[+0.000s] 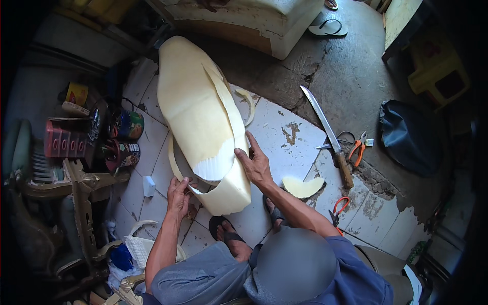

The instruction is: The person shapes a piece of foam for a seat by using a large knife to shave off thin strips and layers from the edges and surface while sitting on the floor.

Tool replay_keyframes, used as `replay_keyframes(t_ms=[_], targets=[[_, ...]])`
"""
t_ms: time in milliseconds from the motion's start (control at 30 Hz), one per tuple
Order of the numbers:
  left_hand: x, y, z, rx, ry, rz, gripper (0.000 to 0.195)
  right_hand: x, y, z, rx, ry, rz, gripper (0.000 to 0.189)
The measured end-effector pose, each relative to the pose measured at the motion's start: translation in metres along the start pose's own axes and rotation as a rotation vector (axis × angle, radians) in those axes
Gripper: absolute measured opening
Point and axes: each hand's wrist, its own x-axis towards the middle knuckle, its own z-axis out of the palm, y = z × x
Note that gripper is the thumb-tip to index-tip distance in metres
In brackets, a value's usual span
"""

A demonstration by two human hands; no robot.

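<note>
Before me on the tiled floor lies a long, cream-coloured foam seat pad (194, 103), apparently for a motorcycle, with a paler, rough-cut patch near its close end. A thin foam band (228, 190) runs along its right side and loops around that end, standing partly apart from the pad. My left hand (178, 198) pinches the band's left part between thumb and fingers. On the right side, my right hand (256, 162) grips the band, thumb on top; its fingertips are partly hidden. A curved foam offcut (303, 187) rests right of my forearm.
Right of the pad lie a machete (322, 114), orange-handled pliers (357, 150) and a red-handled cutting tool (337, 213). Another foam strip (249, 106) lies beside the pad. Tins of tools (124, 152) and a carved frame (78, 190) stand left. An upholstered piece (244, 26) stands ahead.
</note>
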Motion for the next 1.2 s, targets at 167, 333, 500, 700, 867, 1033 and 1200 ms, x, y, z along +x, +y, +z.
replay_keyframes(t_ms=[167,333,500,700,867,1033,1200], targets=[[0.008,0.02,0.002,0.062,0.011,0.031,0.08,-0.006,0.021,0.006,0.061,0.095,-0.093,0.077],[0.014,0.018,-0.001,0.134,0.045,0.021,0.1,-0.006,0.008,-0.001,-0.037,0.025,-0.025,0.079],[0.034,0.019,-0.015,1.026,0.353,0.443,0.076,-0.001,0.012,0.007,-0.069,0.021,-0.052,0.078],[0.03,0.101,0.119,1.289,-0.154,0.974,0.052,0.001,0.018,0.002,-0.083,0.053,-0.069,0.077],[0.065,0.106,0.201,1.73,-0.201,0.854,0.052,0.001,0.019,0.002,-0.019,0.052,-0.098,0.076],[0.083,0.101,0.22,1.884,-0.197,0.625,0.06,0.002,0.014,-0.004,0.002,0.011,-0.036,0.073],[0.089,0.088,0.216,1.882,-0.141,0.719,0.06,0.012,0.022,-0.01,0.023,0.108,0.046,0.063]])
